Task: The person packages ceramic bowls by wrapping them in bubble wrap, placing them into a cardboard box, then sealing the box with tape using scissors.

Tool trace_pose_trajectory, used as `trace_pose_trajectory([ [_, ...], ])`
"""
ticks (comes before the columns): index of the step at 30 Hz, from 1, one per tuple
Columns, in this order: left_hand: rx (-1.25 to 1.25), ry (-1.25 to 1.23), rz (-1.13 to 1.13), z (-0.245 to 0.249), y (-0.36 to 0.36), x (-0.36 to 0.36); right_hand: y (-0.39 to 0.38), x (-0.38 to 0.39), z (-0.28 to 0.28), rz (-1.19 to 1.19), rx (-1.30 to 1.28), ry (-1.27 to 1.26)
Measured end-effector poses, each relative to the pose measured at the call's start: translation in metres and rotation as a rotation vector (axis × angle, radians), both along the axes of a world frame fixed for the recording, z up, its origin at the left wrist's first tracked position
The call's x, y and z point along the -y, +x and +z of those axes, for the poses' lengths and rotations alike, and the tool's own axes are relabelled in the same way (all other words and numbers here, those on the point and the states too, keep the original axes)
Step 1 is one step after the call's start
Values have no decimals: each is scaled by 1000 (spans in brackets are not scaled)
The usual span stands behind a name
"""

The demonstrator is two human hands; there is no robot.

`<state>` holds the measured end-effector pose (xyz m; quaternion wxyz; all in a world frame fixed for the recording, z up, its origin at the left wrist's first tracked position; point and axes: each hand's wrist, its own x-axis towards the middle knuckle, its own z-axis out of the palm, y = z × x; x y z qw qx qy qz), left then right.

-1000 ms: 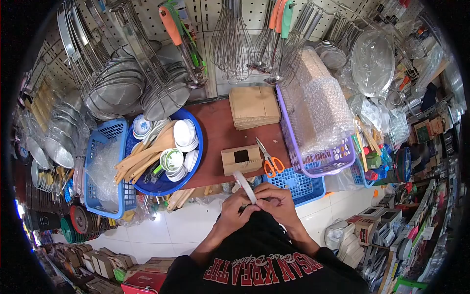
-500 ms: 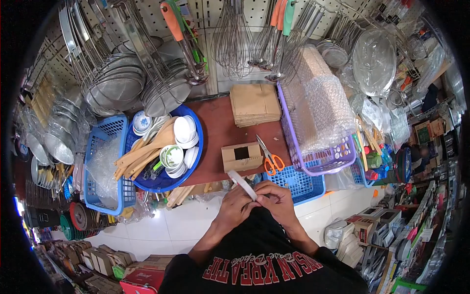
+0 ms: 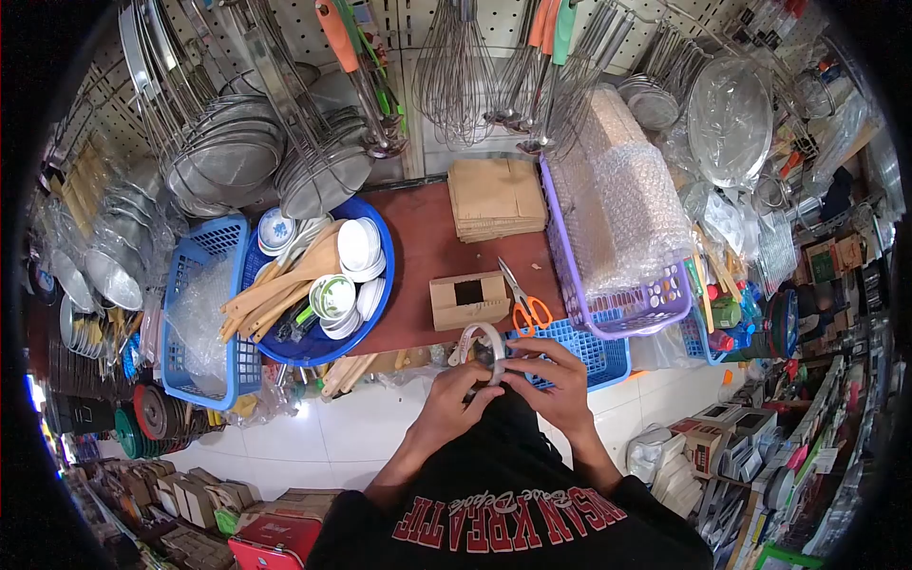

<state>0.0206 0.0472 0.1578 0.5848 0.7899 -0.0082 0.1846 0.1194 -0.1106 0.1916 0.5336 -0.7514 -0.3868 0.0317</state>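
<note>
A roll of clear tape [image 3: 484, 344] is held upright in front of the black shirt. My left hand [image 3: 453, 400] grips the roll's lower left side between thumb and fingers. At its right side, my right hand [image 3: 551, 383] pinches at the rim with thumb and index finger, the other fingers spread. Just beyond lie a small open cardboard box [image 3: 469, 303] and scissors [image 3: 525, 302] with orange handles, blades pointing away, on the red-brown table [image 3: 414, 249].
Brown paper envelopes [image 3: 496, 199] are stacked at the back. A blue basin [image 3: 378, 321] of bowls and wooden spatulas stands left, a purple basket [image 3: 619, 326] with bubble wrap right. Whisks [image 3: 454, 85] and strainers [image 3: 223, 157] hang above. A blue basket [image 3: 607, 372] is beside my right hand.
The tape roll has turned from a slanted, edge-on position to show its round opening. My right hand has shifted slightly right and its fingers have spread more.
</note>
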Motion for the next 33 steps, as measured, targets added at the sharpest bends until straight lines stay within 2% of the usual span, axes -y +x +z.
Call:
trace_pose_trajectory([
  [3,-72,-24,-14,3,1,1,5,2,0,-16,225,-61],
  [9,-115,-40,20,-3,3,9,8,-4,5,-42,387,-115],
  [12,-154,-71,17,-3,3,11,7,-1,-8,1,202,-120],
  [15,-107,-57,46,-9,-3,10,3,4,-4,-92,-301,-162],
  [18,11,3,86,-21,-4,8,9,6,-15,-67,-449,-51],
  [19,52,27,102,-23,-4,7,9,5,-17,-50,-443,-32],
  [22,-113,-11,137,-24,-3,10,8,3,-22,-24,-448,-49],
  [24,-189,-143,118,-24,0,13,7,7,-29,-26,-487,-160],
  [28,-331,-283,-28,-28,2,12,2,8,-41,18,-542,-189],
  [31,-532,-480,-71,-17,4,12,0,11,-40,58,-526,-199],
  [33,-382,-361,-27,-27,4,19,-2,12,-49,46,-473,-122],
])
